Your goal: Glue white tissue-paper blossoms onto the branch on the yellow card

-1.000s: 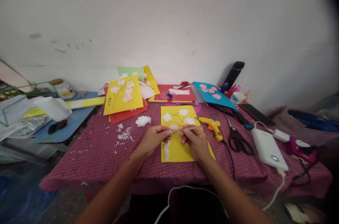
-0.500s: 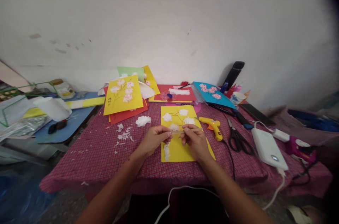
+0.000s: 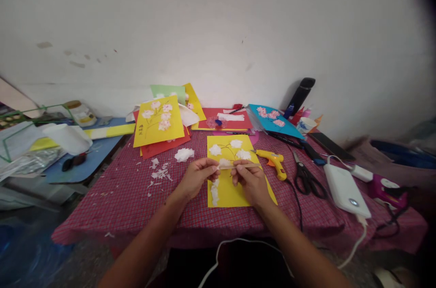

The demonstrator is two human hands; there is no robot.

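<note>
A yellow card (image 3: 235,188) with white tissue flowers and drawn branches lies on the red checked tablecloth (image 3: 129,197). Above it, my left hand (image 3: 197,178) and my right hand (image 3: 249,180) are both closed in a pinch on a thin pale stick (image 3: 235,166) that spans between them, left fingers at its left end, right fingers near its middle. A strip of white tissue (image 3: 214,193) sits on the card just below my left hand. A loose white tissue flower (image 3: 184,155) rests on the cloth to the left.
A yellow glue gun (image 3: 274,161), black scissors (image 3: 306,180) and a white power bank (image 3: 345,190) with cables lie to the right. Finished flower cards, yellow (image 3: 158,121) and blue (image 3: 272,121), sit at the back. A side table at left holds a white roll (image 3: 68,139). Tissue scraps (image 3: 158,172) are scattered.
Both hands stayed on the stick over the card; the fingers shifted slightly along it. Nothing else moved.
</note>
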